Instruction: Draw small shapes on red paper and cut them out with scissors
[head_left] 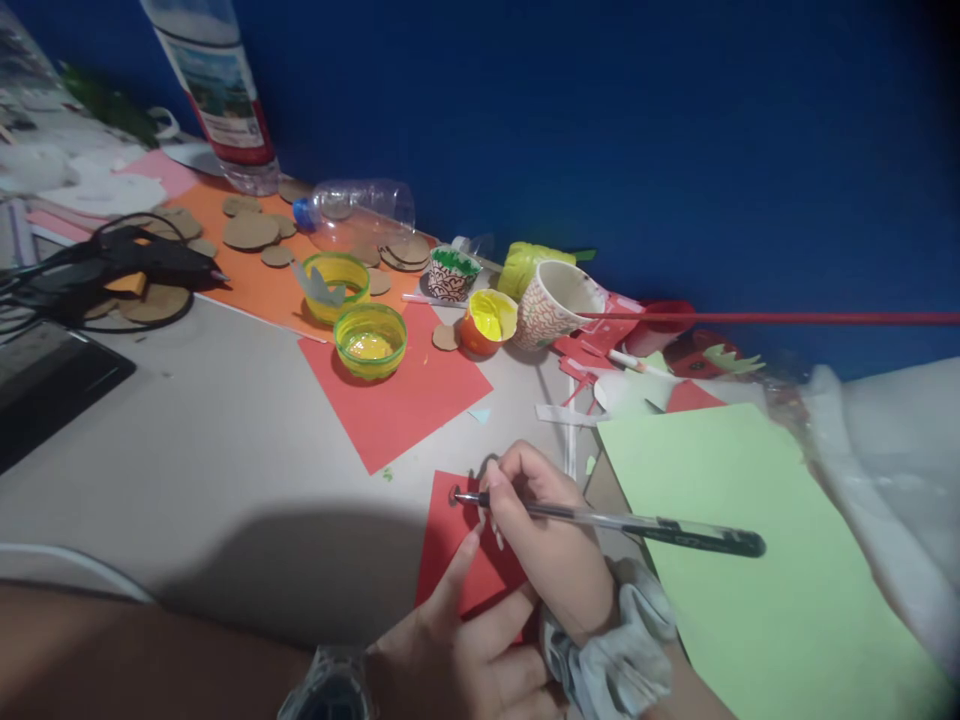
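Note:
My right hand [547, 530] is closed around a black-capped clear pen [630, 522], its tip pointing left. The tip touches a small red sheet of paper [442, 560] beside a small dark oval mark. My left hand [465, 640] lies across the lower part of this sheet, fingers stretched out and apart, pressing on it. A watch is on the left wrist, and a grey scrunchie [622, 650] on the right. Some of the sheet is hidden under both hands.
Green paper [780, 560] lies to the right. Beyond the hands are a larger red sheet [382, 420], a yellow-green bowl [371, 345], a patterned paper cup [536, 320] and cardboard discs [253, 230]. A glue gun [150, 260] and a tall bottle [221, 100] stand left.

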